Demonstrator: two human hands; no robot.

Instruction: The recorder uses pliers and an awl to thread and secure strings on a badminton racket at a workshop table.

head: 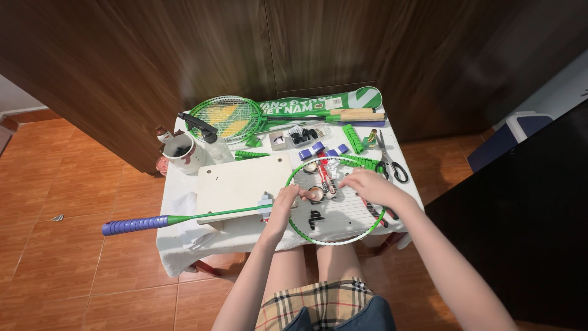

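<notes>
Both hands pinch green racket head (335, 236): left hand (285, 201), right hand (366, 184); green cover (318, 104) behind.

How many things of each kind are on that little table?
Green-framed badminton rackets: 2, one with a purple grip under the left hand and right hand, one with yellow strings
Black-handled scissors: 1
White ceramic mug: 1
Clear spray bottle with black trigger: 1
Pale wooden board: 1
Green racket cover: 1
Total: 7; smaller bits left uncounted.

free: white board (239, 181) | blocked: scissors (392, 164), spray bottle (211, 138), mug (182, 153)
</notes>
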